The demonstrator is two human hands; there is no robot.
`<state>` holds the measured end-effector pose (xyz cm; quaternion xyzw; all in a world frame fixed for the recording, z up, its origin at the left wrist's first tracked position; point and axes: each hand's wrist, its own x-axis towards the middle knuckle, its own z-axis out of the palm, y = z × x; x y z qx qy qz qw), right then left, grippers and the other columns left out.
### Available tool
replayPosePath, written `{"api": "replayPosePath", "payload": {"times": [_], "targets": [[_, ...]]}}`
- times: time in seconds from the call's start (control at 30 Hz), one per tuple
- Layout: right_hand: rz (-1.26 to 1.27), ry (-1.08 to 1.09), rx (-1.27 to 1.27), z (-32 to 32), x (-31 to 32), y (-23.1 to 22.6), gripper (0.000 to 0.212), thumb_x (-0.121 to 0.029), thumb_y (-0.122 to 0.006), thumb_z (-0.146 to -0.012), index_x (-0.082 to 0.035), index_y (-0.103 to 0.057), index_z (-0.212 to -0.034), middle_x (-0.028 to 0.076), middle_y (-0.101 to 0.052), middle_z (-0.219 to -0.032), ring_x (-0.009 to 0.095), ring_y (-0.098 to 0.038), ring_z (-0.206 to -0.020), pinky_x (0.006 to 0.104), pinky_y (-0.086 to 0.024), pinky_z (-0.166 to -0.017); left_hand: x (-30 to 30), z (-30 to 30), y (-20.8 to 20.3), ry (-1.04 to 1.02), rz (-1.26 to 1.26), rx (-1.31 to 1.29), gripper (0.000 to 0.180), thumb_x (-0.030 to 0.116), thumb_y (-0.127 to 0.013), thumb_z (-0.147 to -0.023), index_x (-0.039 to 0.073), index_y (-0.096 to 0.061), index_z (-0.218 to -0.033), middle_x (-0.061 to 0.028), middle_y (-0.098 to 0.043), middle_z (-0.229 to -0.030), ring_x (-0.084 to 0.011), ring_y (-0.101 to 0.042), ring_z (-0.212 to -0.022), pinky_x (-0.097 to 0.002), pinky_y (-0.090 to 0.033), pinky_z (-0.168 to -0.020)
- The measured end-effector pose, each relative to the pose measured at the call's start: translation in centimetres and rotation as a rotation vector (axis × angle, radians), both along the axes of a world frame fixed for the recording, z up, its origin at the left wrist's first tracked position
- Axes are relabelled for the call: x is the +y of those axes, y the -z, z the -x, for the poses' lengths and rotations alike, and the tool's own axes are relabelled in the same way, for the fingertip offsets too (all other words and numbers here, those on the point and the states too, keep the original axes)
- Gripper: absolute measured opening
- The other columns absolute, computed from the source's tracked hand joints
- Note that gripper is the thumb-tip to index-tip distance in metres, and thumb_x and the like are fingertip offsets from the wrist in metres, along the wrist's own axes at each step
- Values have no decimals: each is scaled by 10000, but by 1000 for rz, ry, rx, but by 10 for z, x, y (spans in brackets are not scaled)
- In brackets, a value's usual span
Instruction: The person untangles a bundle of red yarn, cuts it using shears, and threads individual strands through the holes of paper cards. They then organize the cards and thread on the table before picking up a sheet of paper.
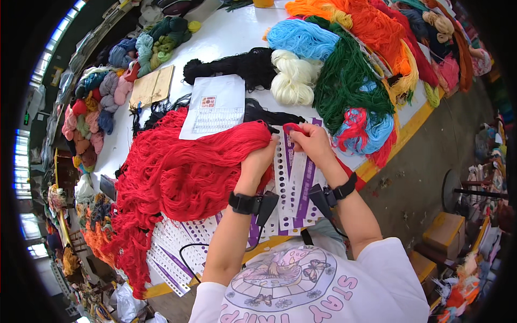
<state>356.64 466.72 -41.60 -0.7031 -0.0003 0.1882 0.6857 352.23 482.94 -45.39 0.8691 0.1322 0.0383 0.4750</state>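
A large heap of red yarn (177, 161) spreads over the near left of the table. My left hand (259, 159) is closed at its right end, with a thick red bundle gathered under and beside the fingers. Just to the right, my right hand (315, 142) pinches a small folded length of red yarn (292, 127) between thumb and fingers. More red yarn trails down past my right wrist. Beneath both hands lie white and purple card strips (293, 177) with rows of punched holes. A printed white sheet (214, 105) rests partly against the red heap.
Black yarn (237, 69), cream hanks (293, 78), light blue yarn (301, 39), dark green yarn (350, 75) and orange yarn (371, 32) lie farther back. A brown cardboard piece (152, 86) sits left, near many-coloured hanks (144, 51). The yellow table edge (401, 137) runs along the right.
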Motion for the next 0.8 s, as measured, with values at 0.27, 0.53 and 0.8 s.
{"api": "replayPosePath", "payload": {"times": [0.27, 0.53, 0.8], "targets": [[452, 73, -432, 10, 13, -5, 168, -213, -638, -712, -50, -643, -755, 124, -589, -626, 258, -584, -572, 345, -444, -545, 2, -1, -52, -57, 885, 436, 212, 225, -586, -846, 44, -584, -736, -31, -562, -625, -121, -522, -525, -249, -427, -500], [194, -167, -45, -14, 6, -1, 169, -203, -633, -682, -51, -643, -755, 115, -600, -642, 241, -588, -591, 340, -446, -550, -1, 1, -25, 22, 886, 349, 195, 227, -553, -890, 76, -599, -774, 5, -547, -620, -98, -495, -517, -228, -407, -493], [333, -150, -255, -9, 7, 8, 221, -223, -561, -715, -11, -619, -739, 152, -591, -629, 306, -580, -606, 385, -450, -600, -7, -3, -22, 15, 656, 339, 189, 225, -538, -897, 83, -598, -788, 12, -546, -641, -93, -489, -534, -242, -406, -513]]}}
